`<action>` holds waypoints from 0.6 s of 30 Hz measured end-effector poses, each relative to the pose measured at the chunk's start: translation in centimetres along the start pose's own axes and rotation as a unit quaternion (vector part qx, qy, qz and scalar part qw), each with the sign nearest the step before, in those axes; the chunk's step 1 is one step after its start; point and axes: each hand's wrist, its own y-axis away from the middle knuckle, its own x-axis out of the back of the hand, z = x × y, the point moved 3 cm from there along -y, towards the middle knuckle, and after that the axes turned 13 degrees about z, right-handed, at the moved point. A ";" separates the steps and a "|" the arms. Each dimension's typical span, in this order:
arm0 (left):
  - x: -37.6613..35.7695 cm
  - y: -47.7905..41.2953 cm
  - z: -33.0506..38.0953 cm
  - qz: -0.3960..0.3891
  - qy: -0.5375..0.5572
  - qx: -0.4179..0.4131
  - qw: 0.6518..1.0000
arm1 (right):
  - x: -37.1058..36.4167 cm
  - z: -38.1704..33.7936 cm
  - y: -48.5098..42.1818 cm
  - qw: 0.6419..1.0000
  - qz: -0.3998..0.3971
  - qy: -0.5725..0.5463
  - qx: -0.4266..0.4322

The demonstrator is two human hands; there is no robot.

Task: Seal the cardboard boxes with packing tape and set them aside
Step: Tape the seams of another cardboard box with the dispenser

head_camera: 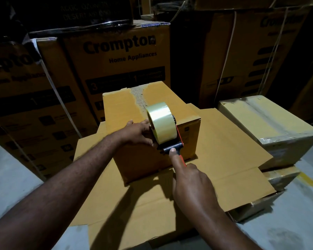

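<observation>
A brown cardboard box stands closed in the middle, with a torn strip of old tape along its top seam. A tape dispenser with a red and black handle and a big roll of clear tape sits at the box's near top edge. My right hand grips the handle, its thumb stretched up along it. My left hand rests on the box's near edge and holds the dispenser's left side by the roll.
The box stands on flattened cardboard sheets. A taped, sealed box sits to the right on another carton. Large printed appliance cartons form a wall behind and to the left. Grey floor shows at both lower sides.
</observation>
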 end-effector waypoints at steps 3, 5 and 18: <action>-0.1 -0.2 -0.3 -0.012 0.013 -0.007 1.000 | -0.8 0.2 0.1 0.999 0.027 -0.042 -0.014; -0.2 -0.1 -0.1 -0.012 0.007 -0.014 1.000 | -0.9 0.5 0.3 0.997 0.038 -0.061 -0.017; -0.7 0.5 0.3 0.017 -0.010 -0.006 1.000 | -0.4 0.6 1.0 1.000 0.005 -0.002 0.002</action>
